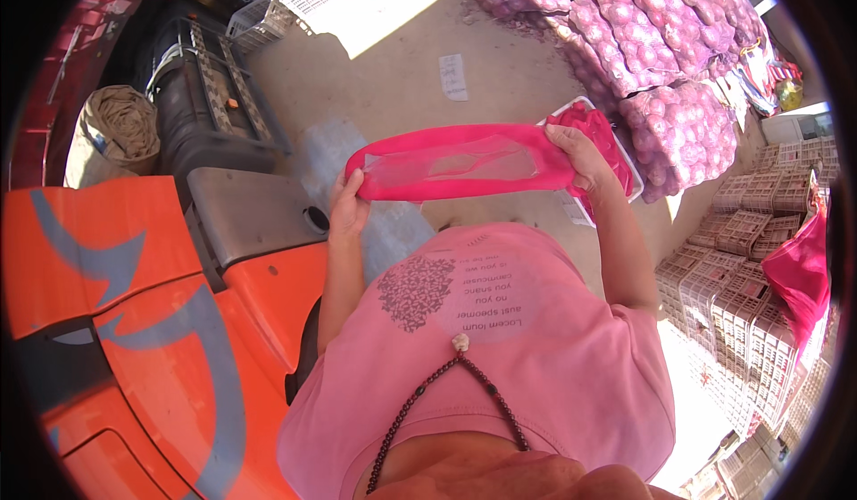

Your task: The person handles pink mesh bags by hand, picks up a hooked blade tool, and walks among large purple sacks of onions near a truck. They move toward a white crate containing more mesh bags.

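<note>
A bright pink mesh bag (402,150) is stretched sideways between my two hands, in front of my chest. My left hand (349,204) is closed on its left end, the thumb lying over the fabric. At the opposite end my right hand (576,154) grips the bag with its fingers bent around the edge. A paler, see-through panel runs along the middle of the bag. Just beyond my right hand stands a white crate (637,162) holding more pink mesh (616,147), partly hidden by my forearm.
Mesh sacks of purple onions (678,134) are piled at the far right. Stacked plastic crates (745,312) stand along the right, with pink mesh (799,272) draped there. An orange vehicle (170,366) is close on my left. A paper sheet (453,78) lies on the floor ahead.
</note>
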Demonstrator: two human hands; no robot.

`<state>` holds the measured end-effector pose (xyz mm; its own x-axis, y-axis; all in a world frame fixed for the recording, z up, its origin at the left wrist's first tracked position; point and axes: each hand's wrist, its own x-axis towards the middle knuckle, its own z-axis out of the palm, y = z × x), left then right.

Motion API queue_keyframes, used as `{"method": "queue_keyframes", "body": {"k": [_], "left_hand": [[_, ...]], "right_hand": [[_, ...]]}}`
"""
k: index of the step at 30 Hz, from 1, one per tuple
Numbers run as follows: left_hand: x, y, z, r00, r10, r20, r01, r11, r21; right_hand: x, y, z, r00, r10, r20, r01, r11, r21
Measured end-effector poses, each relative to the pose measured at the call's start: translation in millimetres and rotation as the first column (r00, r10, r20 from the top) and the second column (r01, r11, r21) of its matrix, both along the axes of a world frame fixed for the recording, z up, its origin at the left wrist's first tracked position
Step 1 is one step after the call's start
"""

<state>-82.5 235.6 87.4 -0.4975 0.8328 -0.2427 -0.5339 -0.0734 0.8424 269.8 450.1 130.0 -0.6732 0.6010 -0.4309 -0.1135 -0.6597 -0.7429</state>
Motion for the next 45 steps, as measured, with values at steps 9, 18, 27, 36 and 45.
{"method": "queue_keyframes", "body": {"k": [9, 18, 27, 36, 45], "left_hand": [[-10.3, 0.7, -27.9, 0.888, 0.42, 0.187, -0.373, 0.896, -0.24], [21.2, 36.5, 1.9, 0.963, 0.225, 0.145, -0.241, 0.965, 0.106], [84.8, 27.8, 2.9, 0.553, -0.734, -0.394, 0.466, 0.665, -0.584], [51.0, 41.9, 30.9, 0.717, -0.246, 0.652, 0.054, 0.952, 0.3], [104.2, 48.5, 32.1, 0.86, -0.385, 0.335, 0.321, 0.919, 0.23]], "right_hand": [[-8.0, -45.0, 13.7, 0.684, 0.238, 0.689, -0.724, 0.336, 0.602], [9.6, -0.2, -40.2, 0.696, -0.415, 0.586, -0.523, 0.266, 0.81], [46.8, 57.6, -71.9, 0.745, -0.496, -0.445, 0.498, 0.858, -0.123], [67.7, -2.4, -25.4, 0.993, -0.083, 0.087, 0.044, 0.924, 0.38], [113.8, 23.3, -18.7, 0.957, -0.27, -0.101, 0.263, 0.961, -0.085]]}}
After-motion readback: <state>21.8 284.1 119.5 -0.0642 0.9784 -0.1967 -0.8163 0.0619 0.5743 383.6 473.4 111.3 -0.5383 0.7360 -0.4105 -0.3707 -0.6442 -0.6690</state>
